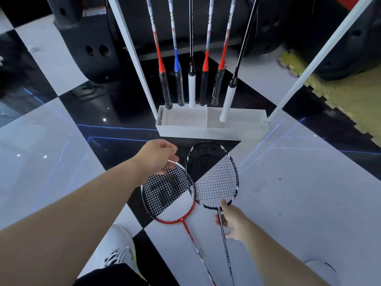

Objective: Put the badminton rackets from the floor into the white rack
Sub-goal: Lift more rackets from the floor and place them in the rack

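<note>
From the head camera we look down on two badminton rackets lying on the checkered floor [288, 193], heads toward the white rack [212, 131] and overlapping where their rims cross. The red-framed racket [165, 195] lies to the left, the dark-framed racket [214, 178] to the right with its rim over the red one's edge. Six rackets already stand in the rack, handles down in the tray — five along the back and one white-gripped racket [227, 102] leaning toward the right half of the tray.

Our left hand [156, 157] is at the top rim of the red racket, fingers curled and touching the frame; whether they have actually closed on it we cannot tell. Our right hand [233, 221] sits at the throat of the dark racket, fingers spread loosely around the shaft and not yet clamped.

To do this pickup well, we would judge it best to lift the dark racket first, since it rests on top — pulling the red one out from under could drag both. A grip on the shaft near the throat gives control of the head; pinching strings is best avoided. Then each racket needs turning handle-down, aimed at the free tray space at the front and right, clear of the leaning racket.
</note>
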A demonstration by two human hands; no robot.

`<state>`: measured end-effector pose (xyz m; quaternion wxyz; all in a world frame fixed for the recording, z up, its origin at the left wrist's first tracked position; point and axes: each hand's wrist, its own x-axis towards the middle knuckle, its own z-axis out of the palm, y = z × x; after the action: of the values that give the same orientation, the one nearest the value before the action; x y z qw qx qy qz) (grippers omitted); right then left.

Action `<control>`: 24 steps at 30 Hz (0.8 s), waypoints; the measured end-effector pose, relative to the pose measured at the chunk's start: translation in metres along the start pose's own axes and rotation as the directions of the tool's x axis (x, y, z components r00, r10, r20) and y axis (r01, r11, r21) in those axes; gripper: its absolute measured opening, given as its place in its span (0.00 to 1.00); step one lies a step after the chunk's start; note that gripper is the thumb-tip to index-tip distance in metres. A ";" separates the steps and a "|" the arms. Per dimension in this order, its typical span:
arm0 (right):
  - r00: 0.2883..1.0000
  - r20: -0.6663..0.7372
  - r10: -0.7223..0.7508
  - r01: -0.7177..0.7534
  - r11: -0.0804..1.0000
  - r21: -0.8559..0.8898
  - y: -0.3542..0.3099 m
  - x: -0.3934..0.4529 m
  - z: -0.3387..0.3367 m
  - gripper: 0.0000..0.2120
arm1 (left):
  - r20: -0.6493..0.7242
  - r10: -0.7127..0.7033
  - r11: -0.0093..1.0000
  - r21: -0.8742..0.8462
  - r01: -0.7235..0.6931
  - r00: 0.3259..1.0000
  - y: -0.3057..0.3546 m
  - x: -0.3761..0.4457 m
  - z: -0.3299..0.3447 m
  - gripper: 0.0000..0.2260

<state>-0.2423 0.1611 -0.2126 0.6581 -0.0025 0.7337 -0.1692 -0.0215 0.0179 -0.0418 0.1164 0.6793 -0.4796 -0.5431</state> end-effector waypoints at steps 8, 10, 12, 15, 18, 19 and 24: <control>0.988 0.108 -0.109 0.111 0.994 -0.005 -0.012 -0.058 0.016 0.15 | -0.208 0.213 0.959 0.233 -0.163 0.955 0.034 -0.025 -0.006 0.22; 0.975 0.156 -0.160 0.164 0.986 -0.011 -0.017 -0.076 0.021 0.14 | -0.256 0.269 0.923 0.344 -0.172 0.928 0.045 -0.033 -0.015 0.27; 0.955 0.198 -0.222 0.229 0.973 -0.013 -0.021 -0.094 0.025 0.13 | -0.311 0.293 0.908 0.386 -0.161 0.904 0.057 -0.043 -0.026 0.32; 0.914 0.252 -0.319 0.336 0.942 -0.026 -0.028 -0.122 0.027 0.13 | -0.329 0.286 0.943 0.262 -0.204 0.900 0.072 -0.061 -0.041 0.37; 0.855 0.291 -0.430 0.457 0.889 -0.031 -0.033 -0.151 0.026 0.15 | -0.319 0.295 0.954 0.142 -0.263 0.900 0.081 -0.082 -0.052 0.32; 0.832 0.305 -0.463 0.496 0.868 -0.035 -0.035 -0.162 0.026 0.15 | -0.311 0.308 0.951 0.105 -0.289 0.899 0.084 -0.089 -0.057 0.27; 0.740 0.328 -0.586 0.630 0.776 -0.035 -0.039 -0.210 0.020 0.16 | -0.236 0.396 0.887 -0.150 -0.436 0.887 0.105 -0.137 -0.071 0.07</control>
<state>-0.2037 0.1672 -0.0014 0.6675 -0.3153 0.5943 -0.3193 -0.0098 0.0445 0.1425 0.3454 0.5958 -0.5437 -0.4798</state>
